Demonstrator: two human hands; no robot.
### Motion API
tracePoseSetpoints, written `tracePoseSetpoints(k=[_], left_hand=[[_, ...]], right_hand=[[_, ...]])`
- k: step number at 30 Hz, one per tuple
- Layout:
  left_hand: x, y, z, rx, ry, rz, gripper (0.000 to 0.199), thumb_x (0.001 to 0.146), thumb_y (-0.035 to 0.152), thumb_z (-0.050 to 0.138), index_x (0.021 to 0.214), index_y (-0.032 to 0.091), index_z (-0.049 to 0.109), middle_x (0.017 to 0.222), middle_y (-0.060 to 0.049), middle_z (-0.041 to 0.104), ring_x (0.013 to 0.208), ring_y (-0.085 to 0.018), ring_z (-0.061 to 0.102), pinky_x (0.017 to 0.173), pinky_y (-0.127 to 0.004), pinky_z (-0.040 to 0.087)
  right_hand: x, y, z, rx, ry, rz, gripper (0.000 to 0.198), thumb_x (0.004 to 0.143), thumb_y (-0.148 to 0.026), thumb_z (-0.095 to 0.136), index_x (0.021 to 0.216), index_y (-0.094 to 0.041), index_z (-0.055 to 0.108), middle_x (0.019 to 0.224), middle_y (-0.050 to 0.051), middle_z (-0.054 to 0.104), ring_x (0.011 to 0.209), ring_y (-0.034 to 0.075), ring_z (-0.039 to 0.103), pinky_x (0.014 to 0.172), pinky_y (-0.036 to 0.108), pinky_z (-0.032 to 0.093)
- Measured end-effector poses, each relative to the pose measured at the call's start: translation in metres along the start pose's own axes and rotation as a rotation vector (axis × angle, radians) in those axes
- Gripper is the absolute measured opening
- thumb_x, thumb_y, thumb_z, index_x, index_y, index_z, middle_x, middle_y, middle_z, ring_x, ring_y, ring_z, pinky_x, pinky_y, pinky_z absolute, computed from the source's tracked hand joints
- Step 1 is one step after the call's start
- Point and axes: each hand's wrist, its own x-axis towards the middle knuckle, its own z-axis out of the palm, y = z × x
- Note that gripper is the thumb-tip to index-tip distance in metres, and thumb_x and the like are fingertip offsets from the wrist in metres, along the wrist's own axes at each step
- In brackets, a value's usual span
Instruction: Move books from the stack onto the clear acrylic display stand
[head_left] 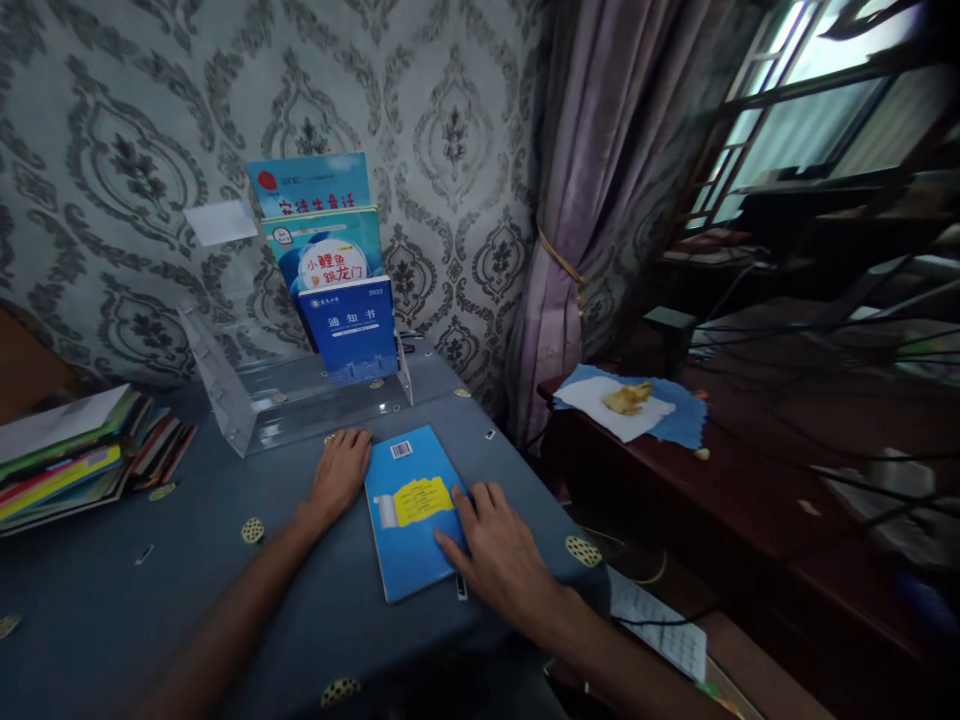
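A blue book (416,560) lies flat on the table, its back cover up, with a barcode and a yellow torn-paper panel of small print. My right hand (499,545) rests over the book's right edge, thumb and index fingertip on the cover, fingers apart. Beside the upper left edge of the book, my left hand (343,472) lies palm down with its fingers stretched out. Just beyond them stands a clear plastic book rack (300,415). It holds several upright books at its right side, among them a dark blue booklet (351,335) in front and a teal book (281,240) behind.
A pile of books and papers (67,460) lies at the table's left. The grey table cover (187,610) has yellow spotted patterns. On the right is a dark red wooden surface (720,500) with a blue cloth (686,415) and loose cables. A tied curtain (559,250) hangs by the patterned wall.
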Motion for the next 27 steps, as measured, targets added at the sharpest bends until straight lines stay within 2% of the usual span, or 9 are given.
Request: tracePoseSetpoints(k=[4,7,12,16,23,27], left_hand=[[0.004,-0.001,0.000,0.005,-0.007,-0.026,0.031,0.102,0.023,0.035,0.113,0.017,0.063,0.110,-0.011,0.066,0.103,-0.025,0.060,0.091,-0.042,0.050],[-0.002,-0.004,0.000,-0.089,0.027,-0.046,0.029,0.102,0.022,0.035,0.114,0.018,0.062,0.107,-0.009,0.065,0.102,-0.024,0.061,0.092,-0.040,0.051],[-0.016,-0.008,-0.001,-0.257,0.061,-0.045,0.024,0.101,0.024,0.039,0.111,0.021,0.061,0.106,-0.007,0.066,0.103,-0.022,0.062,0.093,-0.037,0.052],[-0.017,-0.012,0.000,-0.269,0.040,-0.055,0.020,0.100,0.025,0.041,0.105,0.022,0.061,0.103,-0.006,0.066,0.101,-0.023,0.063,0.092,-0.037,0.053],[-0.014,-0.014,0.003,-0.314,0.072,-0.053,0.019,0.099,0.023,0.043,0.106,0.020,0.060,0.100,-0.007,0.065,0.097,-0.023,0.063,0.086,-0.038,0.054],[-0.014,-0.013,0.001,-0.351,0.080,-0.075,0.018,0.099,0.024,0.044,0.106,0.020,0.060,0.102,-0.007,0.064,0.099,-0.022,0.062,0.087,-0.037,0.054]], right_hand=[[0.008,0.009,-0.005,0.059,-0.047,-0.028,0.046,0.093,-0.044,0.062,0.125,-0.011,0.062,0.112,0.017,0.065,0.105,0.034,0.058,0.085,0.044,0.053],[0.019,0.021,-0.009,0.110,-0.082,-0.092,0.038,0.095,-0.039,0.058,0.122,-0.014,0.063,0.112,0.016,0.064,0.103,0.032,0.059,0.087,0.046,0.052],[0.060,0.029,0.003,0.169,-0.132,-0.142,0.050,0.097,-0.043,0.054,0.140,-0.016,0.054,0.143,0.020,0.053,0.125,0.036,0.052,0.100,0.052,0.046],[0.092,0.028,0.016,0.170,-0.195,-0.126,0.056,0.100,-0.043,0.049,0.146,-0.011,0.047,0.153,0.022,0.044,0.134,0.037,0.047,0.107,0.053,0.041],[0.104,0.036,0.027,0.173,-0.145,-0.205,0.057,0.100,-0.047,0.048,0.145,-0.013,0.049,0.154,0.021,0.043,0.138,0.037,0.046,0.105,0.056,0.044],[0.110,0.023,0.026,0.177,-0.047,-0.324,0.048,0.100,-0.039,0.048,0.139,-0.011,0.054,0.157,0.021,0.040,0.147,0.036,0.033,0.115,0.057,0.035]])
